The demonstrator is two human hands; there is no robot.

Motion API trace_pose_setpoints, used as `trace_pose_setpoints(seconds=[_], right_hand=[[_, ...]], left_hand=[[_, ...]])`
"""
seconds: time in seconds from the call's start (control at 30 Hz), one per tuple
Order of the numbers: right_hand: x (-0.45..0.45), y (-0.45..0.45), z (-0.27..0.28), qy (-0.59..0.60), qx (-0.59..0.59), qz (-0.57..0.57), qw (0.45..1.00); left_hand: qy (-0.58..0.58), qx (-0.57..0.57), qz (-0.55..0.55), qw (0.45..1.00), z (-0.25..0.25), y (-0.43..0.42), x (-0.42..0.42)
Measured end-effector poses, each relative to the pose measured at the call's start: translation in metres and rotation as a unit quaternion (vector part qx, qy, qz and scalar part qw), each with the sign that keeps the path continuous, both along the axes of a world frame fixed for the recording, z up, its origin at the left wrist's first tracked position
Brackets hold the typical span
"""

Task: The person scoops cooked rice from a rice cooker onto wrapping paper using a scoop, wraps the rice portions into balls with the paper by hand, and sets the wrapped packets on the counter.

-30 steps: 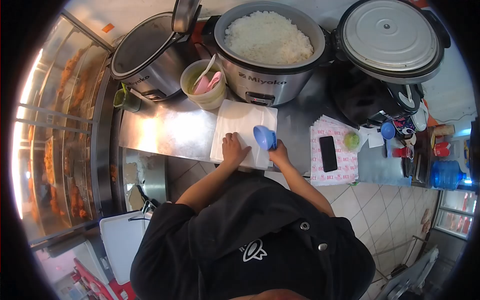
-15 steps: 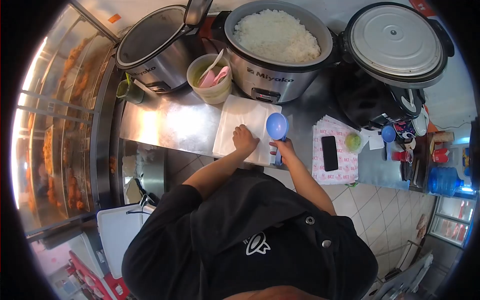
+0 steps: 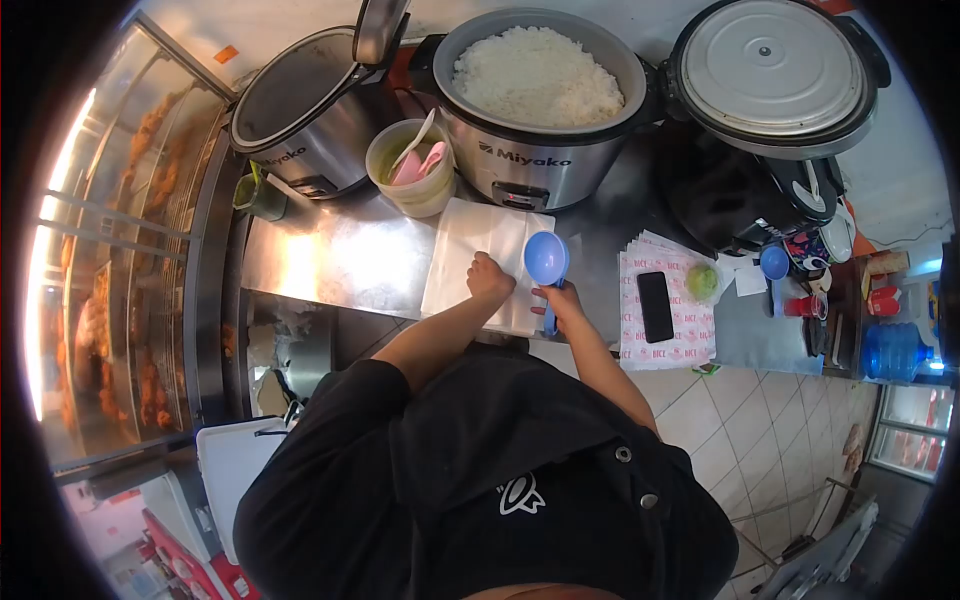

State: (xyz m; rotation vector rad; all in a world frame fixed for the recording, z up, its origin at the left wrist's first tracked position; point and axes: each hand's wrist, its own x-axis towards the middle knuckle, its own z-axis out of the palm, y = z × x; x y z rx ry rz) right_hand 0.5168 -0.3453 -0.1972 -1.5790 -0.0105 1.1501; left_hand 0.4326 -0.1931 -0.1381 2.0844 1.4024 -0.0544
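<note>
Rice (image 3: 538, 75) in cooker (image 3: 545, 165), paper sheets (image 3: 455, 265) before it, tub (image 3: 425, 198) at its left, phone (image 3: 656, 307) (on wrappers (image 3: 692, 338)) at right.

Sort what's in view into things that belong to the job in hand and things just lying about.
Part of the job:
blue scoop, held in the right hand
white paper, under the left hand
rice in the open cooker, probably

Seemingly just lying about:
phone, on the printed paper
water jug, off to the right
</note>
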Motion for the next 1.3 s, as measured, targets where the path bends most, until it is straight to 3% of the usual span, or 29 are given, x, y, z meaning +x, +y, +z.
trace_pose_setpoints(seconds=[0.17, 0.23, 0.27, 0.33, 0.47, 0.53, 0.57, 0.63, 0.7, 0.8, 0.87, 0.9, 0.97, 1.03, 1.1, 1.17, 1.23, 1.3], right_hand=[[-0.005, -0.003, 0.011, 0.020, 0.021, -0.011, 1.000], [-0.003, -0.001, 0.009, 0.023, 0.035, -0.008, 0.999], [-0.003, -0.003, 0.013, 0.024, 0.034, -0.010, 0.999], [-0.002, -0.006, 0.018, 0.127, 0.090, -0.084, 0.984], [0.009, -0.012, 0.011, 0.192, 0.086, -0.126, 0.969], [0.008, -0.013, 0.001, -0.028, -0.053, -0.132, 0.989], [0.007, -0.014, 0.004, -0.028, -0.056, -0.131, 0.989], [-0.001, -0.014, 0.005, -0.248, -0.074, -0.130, 0.957], [-0.005, -0.007, 0.005, -0.301, -0.097, -0.109, 0.942], [-0.005, 0.000, 0.000, -0.380, -0.139, -0.078, 0.911], [-0.001, 0.002, -0.004, -0.407, -0.160, -0.066, 0.897], [0.000, 0.001, -0.008, -0.393, -0.148, -0.096, 0.902], [-0.002, 0.002, 0.000, -0.380, -0.133, -0.122, 0.907], [-0.004, 0.002, 0.020, -0.404, -0.143, -0.107, 0.897], [0.003, 0.007, -0.006, -0.412, -0.145, -0.089, 0.895], [0.014, 0.009, -0.030, -0.419, -0.151, -0.071, 0.892], [0.020, 0.005, -0.043, -0.373, -0.174, -0.024, 0.911], [0.025, -0.004, -0.038, -0.343, -0.177, -0.007, 0.923]], left_hand=[[0.108, 0.016, 0.000, 0.994, 0.017, -0.002, 0.003], [0.069, 0.052, -0.123, 0.989, 0.026, -0.001, -0.005], [0.069, 0.051, -0.125, 0.988, 0.030, -0.003, -0.006], [-0.059, -0.068, -0.170, 0.981, 0.034, -0.008, -0.010], [-0.155, -0.001, -0.304, 0.940, 0.015, -0.037, -0.021], [-0.090, 0.020, -0.356, 0.930, 0.030, -0.043, -0.025], [-0.021, 0.041, -0.406, 0.913, 0.036, -0.045, -0.027], [-0.017, 0.078, -0.431, 0.899, 0.041, -0.043, -0.034], [0.009, 0.101, -0.464, 0.880, 0.038, -0.034, -0.033], [-0.049, 0.071, -0.343, 0.935, 0.019, -0.003, -0.036], [-0.028, 0.234, -0.191, 0.953, 0.010, 0.020, -0.056], [0.007, 0.251, -0.111, 0.962, 0.009, 0.031, -0.064], [0.012, 0.134, -0.038, 0.990, 0.017, 0.053, -0.076], [0.000, 0.125, -0.034, 0.992, 0.001, 0.067, -0.081], [-0.019, 0.124, -0.030, 0.992, -0.010, 0.084, -0.077], [-0.001, 0.021, 0.002, 1.000, -0.007, 0.089, -0.075], [0.045, 0.008, 0.014, 0.999, -0.007, 0.086, -0.069], [0.013, 0.037, -0.050, 0.998, -0.024, 0.079, -0.074]])
